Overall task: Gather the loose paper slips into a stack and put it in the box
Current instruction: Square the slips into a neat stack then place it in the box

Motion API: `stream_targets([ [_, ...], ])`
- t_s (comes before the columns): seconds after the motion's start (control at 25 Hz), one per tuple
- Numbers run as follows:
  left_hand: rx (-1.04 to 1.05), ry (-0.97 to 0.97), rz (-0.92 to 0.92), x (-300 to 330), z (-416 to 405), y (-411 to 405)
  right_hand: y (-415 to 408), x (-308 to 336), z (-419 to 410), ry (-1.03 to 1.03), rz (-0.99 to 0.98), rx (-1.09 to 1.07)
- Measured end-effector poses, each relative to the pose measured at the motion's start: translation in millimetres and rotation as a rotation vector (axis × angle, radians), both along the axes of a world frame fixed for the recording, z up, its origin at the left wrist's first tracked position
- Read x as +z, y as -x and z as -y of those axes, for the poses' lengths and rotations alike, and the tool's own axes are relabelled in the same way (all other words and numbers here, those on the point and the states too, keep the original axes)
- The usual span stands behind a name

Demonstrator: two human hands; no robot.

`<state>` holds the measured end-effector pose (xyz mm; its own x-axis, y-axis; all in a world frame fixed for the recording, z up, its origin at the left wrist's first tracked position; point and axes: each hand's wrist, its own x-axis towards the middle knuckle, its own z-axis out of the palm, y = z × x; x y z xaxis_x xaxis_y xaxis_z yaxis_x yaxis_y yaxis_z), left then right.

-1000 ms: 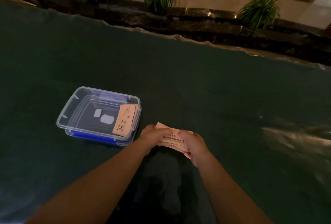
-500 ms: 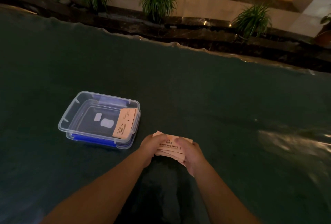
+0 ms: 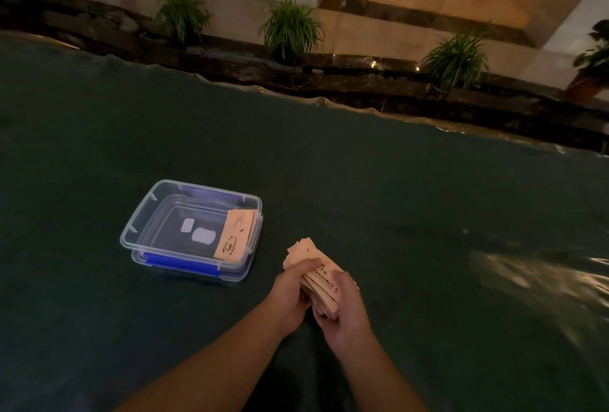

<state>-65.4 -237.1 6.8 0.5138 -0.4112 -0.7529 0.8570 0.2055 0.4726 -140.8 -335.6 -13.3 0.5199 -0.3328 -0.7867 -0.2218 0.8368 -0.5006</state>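
Both hands' grip closed on one stack of slips [image 3: 313, 271], left hand [image 3: 291, 296], right hand [image 3: 344, 309], one slip [image 3: 235, 235] in one box [image 3: 158, 210]

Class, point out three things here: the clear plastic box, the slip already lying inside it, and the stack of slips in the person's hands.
Clear plastic box [image 3: 138, 230]: head view, left rim.
Slip [image 3: 235, 235]: head view, its middle.
Stack of slips [image 3: 304, 251]: head view, far exposed end.

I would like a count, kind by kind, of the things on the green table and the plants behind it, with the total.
Clear plastic box: 1
Paper slip lying in the box: 1
Stack of slips, held by left hand and right hand: 1
Potted plants behind the table: 5 at least partly in view
Total: 8
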Motion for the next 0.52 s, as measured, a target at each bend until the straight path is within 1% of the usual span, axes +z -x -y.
stream_targets([
  [0.12, -0.001, 0.1, 0.047, 3.5, -8.7, 6.9, 9.7, 8.5, -5.6, -0.008, 0.095, -0.044],
  [0.28, 0.059, 0.185, 0.218, 6.3, -18.0, 23.9, 18.9, 17.6, -10.1, -0.012, 0.193, 0.011],
  [0.32, 0.071, 0.169, 0.259, 4.7, -19.4, 29.8, 19.6, 18.9, -14.5, -0.013, 0.199, 0.018],
  [0.4, 0.079, 0.067, 0.314, 2.4, -20.0, 37.7, 20.7, 17.9, -23.3, -0.003, 0.185, 0.019],
  [0.48, 0.063, -0.02, 0.282, 4.8, -21.3, 37.6, 24.7, 15.5, -27.1, 0.03, 0.172, 0.04],
  [0.52, 0.04, -0.029, 0.251, 7.5, -23.9, 35.0, 27.1, 14.6, -26.3, 0.062, 0.166, 0.078],
])
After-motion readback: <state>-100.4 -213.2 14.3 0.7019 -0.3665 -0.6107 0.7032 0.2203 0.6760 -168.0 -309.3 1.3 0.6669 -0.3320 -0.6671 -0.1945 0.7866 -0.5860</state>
